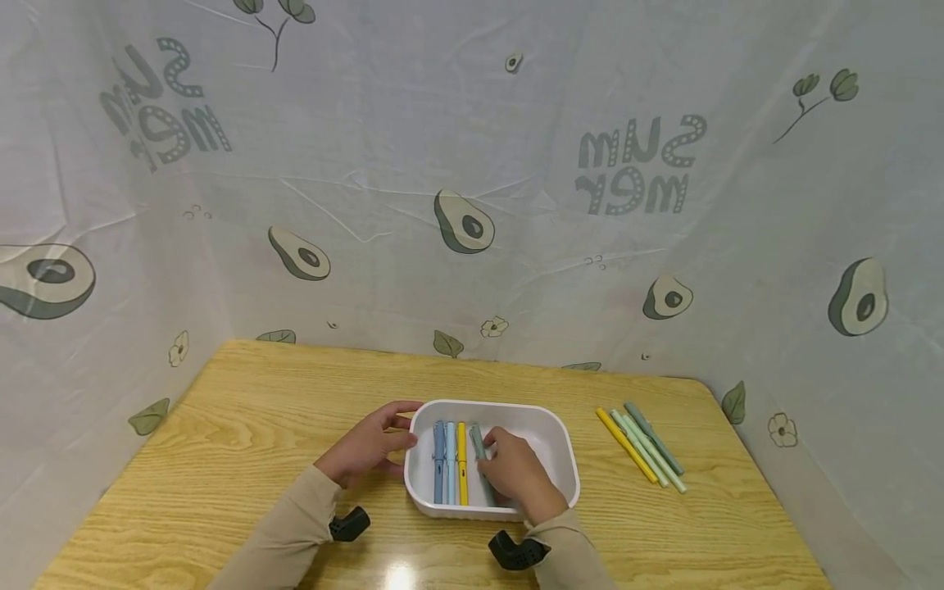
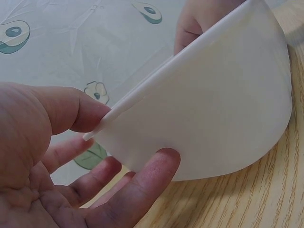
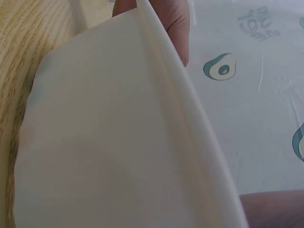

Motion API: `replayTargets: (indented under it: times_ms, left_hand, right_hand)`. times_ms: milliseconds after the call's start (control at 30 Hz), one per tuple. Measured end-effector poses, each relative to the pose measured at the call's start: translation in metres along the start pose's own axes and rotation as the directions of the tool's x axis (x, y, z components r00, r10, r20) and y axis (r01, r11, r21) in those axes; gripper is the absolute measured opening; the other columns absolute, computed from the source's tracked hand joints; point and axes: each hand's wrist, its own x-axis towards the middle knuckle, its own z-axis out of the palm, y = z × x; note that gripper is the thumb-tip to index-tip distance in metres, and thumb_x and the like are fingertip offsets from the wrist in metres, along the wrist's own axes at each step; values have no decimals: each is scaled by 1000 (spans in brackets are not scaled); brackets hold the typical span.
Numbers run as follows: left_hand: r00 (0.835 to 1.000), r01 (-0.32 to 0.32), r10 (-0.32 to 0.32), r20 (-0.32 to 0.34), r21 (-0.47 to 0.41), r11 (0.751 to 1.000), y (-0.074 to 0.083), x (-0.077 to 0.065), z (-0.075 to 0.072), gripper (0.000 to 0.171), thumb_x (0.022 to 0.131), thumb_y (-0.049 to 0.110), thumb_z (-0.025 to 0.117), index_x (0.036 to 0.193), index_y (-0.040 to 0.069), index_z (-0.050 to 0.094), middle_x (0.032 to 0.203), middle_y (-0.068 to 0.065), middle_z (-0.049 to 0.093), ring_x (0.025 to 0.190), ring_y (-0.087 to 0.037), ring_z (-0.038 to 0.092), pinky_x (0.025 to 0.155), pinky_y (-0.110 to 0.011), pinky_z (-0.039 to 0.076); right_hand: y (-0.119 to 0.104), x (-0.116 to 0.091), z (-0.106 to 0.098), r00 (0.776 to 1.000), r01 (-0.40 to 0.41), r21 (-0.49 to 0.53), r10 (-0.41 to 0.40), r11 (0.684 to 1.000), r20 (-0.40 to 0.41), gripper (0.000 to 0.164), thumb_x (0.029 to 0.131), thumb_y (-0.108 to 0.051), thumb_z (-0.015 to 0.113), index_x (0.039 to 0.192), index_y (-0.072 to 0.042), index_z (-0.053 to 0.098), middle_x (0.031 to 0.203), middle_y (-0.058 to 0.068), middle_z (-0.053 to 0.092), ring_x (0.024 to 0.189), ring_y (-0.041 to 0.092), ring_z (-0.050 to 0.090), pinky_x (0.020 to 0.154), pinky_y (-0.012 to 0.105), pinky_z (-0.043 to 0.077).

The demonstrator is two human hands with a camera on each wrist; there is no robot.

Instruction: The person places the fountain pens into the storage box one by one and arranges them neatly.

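Observation:
A white plastic tray stands on the table, holding a dark blue pen, a light blue pen and a yellow pen side by side. My left hand holds the tray's left end, its thumb at the rim and a finger against the outer wall. Inside the tray, my right hand pinches a grey-green pen, which lies slightly tilted to the right of the yellow one. The tray's wall hides the right fingers in the right wrist view.
On the wooden table, right of the tray, lie another yellow pen, two pale green pens and another grey-green pen, close together. A pale curtain printed with avocados hangs behind and beside the table.

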Motion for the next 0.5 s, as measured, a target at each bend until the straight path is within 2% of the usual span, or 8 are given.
replayTargets:
  times_ms: [133, 333, 500]
  left_hand:
    - [1000, 2, -1, -3, 7, 1000, 0, 0, 0, 55, 102, 4, 60, 154, 11, 45, 134, -27, 49, 108, -34, 63, 76, -50, 64]
    - [1000, 6, -6, -4, -8, 1000, -2, 2, 0, 55, 102, 5, 61, 154, 12, 45, 136, -27, 49, 108, -33, 63, 78, -50, 64]
    - [1000, 9, -9, -2, -5, 1000, -2, 3, 0, 56, 102, 6, 62, 155, 12, 45, 136, -26, 49, 109, -34, 63, 78, -51, 64]
  right_hand:
    - [-1, 0, 2, 1000, 5, 38, -6, 999, 27, 30, 96, -9, 70, 123, -1, 59, 76, 9, 60, 47, 19, 59, 38, 30, 50]
    - [-9, 3, 5, 998, -29, 71, 24, 997, 64, 28, 96, -10, 71, 119, -1, 56, 80, 10, 61, 46, 19, 60, 40, 29, 51]
    - [-11, 2, 6, 996, -57, 57, 53, 997, 77, 36, 96, -13, 73, 125, -2, 54, 82, 10, 61, 47, 20, 61, 41, 28, 51]
